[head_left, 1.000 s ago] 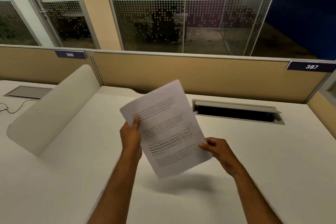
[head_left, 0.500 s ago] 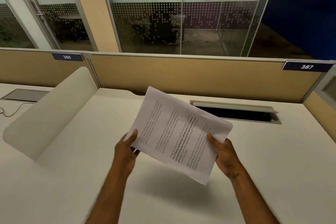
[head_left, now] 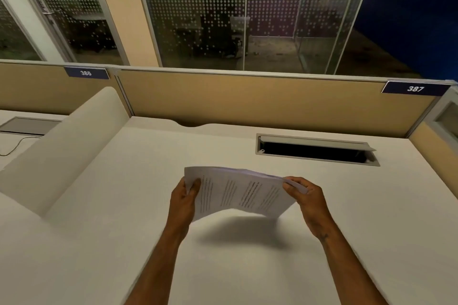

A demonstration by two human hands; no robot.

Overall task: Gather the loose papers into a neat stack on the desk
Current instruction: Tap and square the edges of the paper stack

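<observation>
Both of your hands grip the papers (head_left: 241,192) by the short ends: your left hand (head_left: 184,199) is clamped on the 9 o'clock edge with the thumb on top, your right hand (head_left: 306,197) pinches the 3 o'clock edge the same way. The sheaf hangs just above the counter (head_left: 371,230), bowed so its near edge lifts, with a shadow on the surface at 6 o'clock beneath it.

A second ago you held the pages tilted up toward your face, one corner at 12 o'clock. Half a second ago they were swinging round. Now they lie broadside and nearly flat, lowered toward the counter. That reads as the sheets already gathered and squared in hand, with only the set-down left, though that is a judgement.

How many sheets you hold cannot be counted; a few edges fan slightly at the far side near your right hand, so the alignment may not be perfect. Your fingers under the paper are hidden, and the print is too blurred to read. No other loose sheet shows on the counter, but its near edge is cut off by the frame. At 1 o'clock the cable hatch (head_left: 314,150) stands open, well apart from the papers; a curved divider (head_left: 62,146) rises at 10 o'clock.
</observation>
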